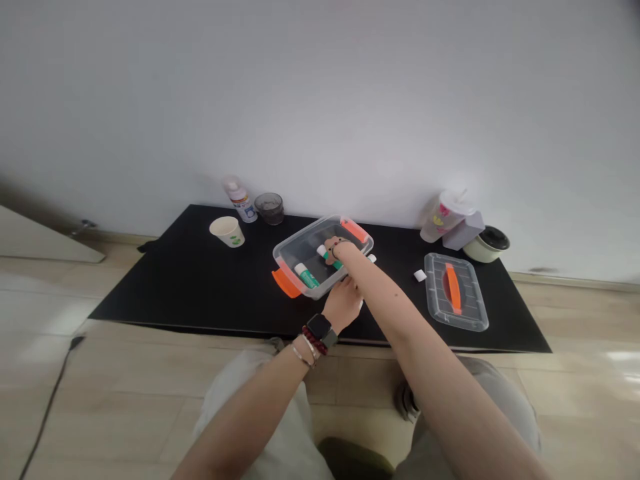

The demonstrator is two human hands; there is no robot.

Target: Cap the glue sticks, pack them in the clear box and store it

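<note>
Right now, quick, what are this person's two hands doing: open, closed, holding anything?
Left hand: curled against the near rim of the clear plastic box; whether it grips cannot be told.
Right hand: closed, holding a green glue stick inside the box.

No wording can be read anywhere. The green label on the stick (307,277) in the clear plastic box (305,237), the spray bottle's label (239,201), the paper cup's green print (228,231) and the plastic cup's pink-and-yellow print (440,217) are too small and blurred.
</note>
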